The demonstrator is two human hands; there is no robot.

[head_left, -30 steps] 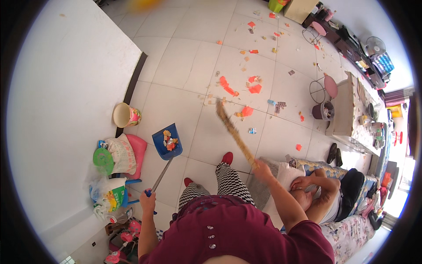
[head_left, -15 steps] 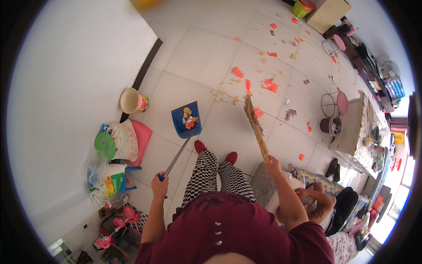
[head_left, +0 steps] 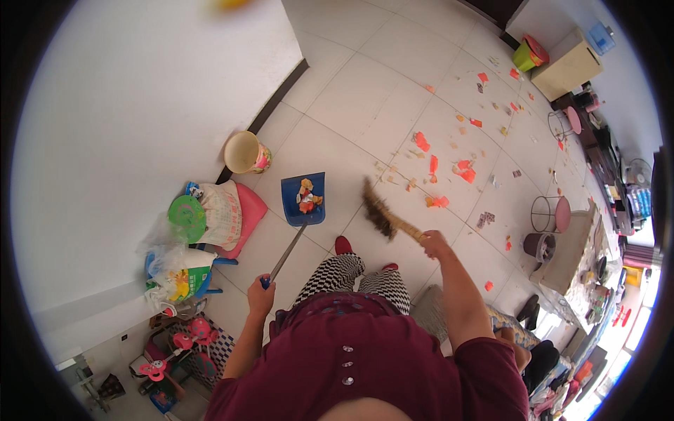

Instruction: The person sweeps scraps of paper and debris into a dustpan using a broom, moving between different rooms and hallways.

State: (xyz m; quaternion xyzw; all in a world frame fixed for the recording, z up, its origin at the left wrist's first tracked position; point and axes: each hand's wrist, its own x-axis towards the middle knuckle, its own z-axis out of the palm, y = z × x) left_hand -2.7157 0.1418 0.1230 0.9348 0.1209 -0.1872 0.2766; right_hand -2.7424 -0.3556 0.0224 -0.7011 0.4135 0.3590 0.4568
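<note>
Blue plastic marks the dustpan (head_left: 303, 199), which rests on the white tiled floor (head_left: 365, 91) just ahead of the person's red shoes, with orange and tan scraps already lying in its tray. Its long handle runs back to the left hand (head_left: 261, 293), whose fingers are wrapped tight around the blue grip at the end. The right hand (head_left: 435, 244) is closed around the stick of a straw broom (head_left: 382, 216), the dark bristles tilted down toward the floor just right of the dustpan (whether they touch the tiles cannot be told). Orange paper scraps (head_left: 439, 168) are scattered over the tiles beyond the broom, reaching toward the far corner. Against the white wall to the left stand a cream bucket (head_left: 246, 152), a pink cushion (head_left: 246, 214) with a sack on it, and a green lid (head_left: 187, 213). Right of the broom stands a round wire stool (head_left: 550, 213).
</note>
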